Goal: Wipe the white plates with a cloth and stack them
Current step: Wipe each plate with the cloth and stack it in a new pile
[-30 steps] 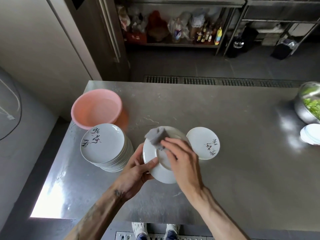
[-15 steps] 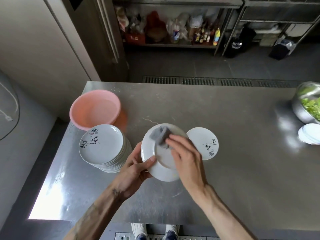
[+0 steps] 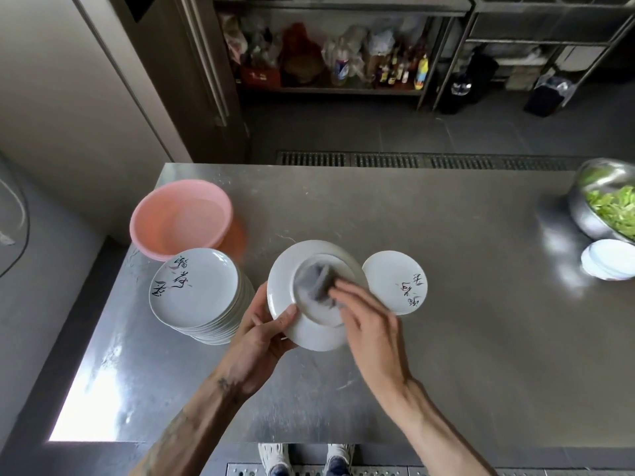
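Fingers (image 3: pixel 354 298) of right hand (image 3: pixel 374 334) press cloth (image 3: pixel 314 285) — left hand (image 3: pixel 261 334) grips plate (image 3: pixel 316 338).

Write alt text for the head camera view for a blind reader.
A person's left hand grips a round white plate above a steel table while the right hand presses a grey cloth against it. A stack of white plates and a pink plastic basin lie to the left, a single white plate to the right.

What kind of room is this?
Probably a restaurant kitchen: there's a steel worktable, a tall stack of white plates, a metal bowl of greens, and shelves of bottles behind.
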{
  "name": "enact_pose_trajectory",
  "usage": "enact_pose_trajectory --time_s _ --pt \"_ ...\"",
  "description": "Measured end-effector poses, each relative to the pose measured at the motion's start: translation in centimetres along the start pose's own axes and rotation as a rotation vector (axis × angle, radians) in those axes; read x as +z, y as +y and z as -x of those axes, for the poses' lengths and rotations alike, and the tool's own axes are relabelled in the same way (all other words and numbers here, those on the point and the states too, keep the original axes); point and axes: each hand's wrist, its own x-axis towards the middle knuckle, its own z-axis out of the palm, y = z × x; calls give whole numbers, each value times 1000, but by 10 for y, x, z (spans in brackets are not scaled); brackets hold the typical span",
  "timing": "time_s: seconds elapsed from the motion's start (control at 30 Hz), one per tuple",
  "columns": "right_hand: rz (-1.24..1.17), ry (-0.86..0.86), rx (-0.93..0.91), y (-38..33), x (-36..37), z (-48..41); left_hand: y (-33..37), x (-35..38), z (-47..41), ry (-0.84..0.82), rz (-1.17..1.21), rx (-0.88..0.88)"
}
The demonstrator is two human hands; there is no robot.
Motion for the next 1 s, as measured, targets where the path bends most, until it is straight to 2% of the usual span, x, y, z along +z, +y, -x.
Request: enact_pose_trajectory --time_s 0.1,0.23,0.4,0.6,0.73,0.8,1.0 --pt "44 73 100 8 -5 -7 -1 -1 -1 28 18 -1" --pt "0 -55 -87 -10 11 17 -1 -1 -4 14 21 18" --pt "39 92 89 9 0 -2 0 -3 -3 48 36 38" --pt "29 47 -57 -8 15 30 0 -2 -6 40 68 43" --pt "34 101 44 13 -3 3 1 -2 -3 59 76 25" --pt "-2 75 90 22 -13 -21 3 -2 -3 55 78 10" --pt "-33 -13 65 23 -30 -73 13 0 -1 -6 76 10"
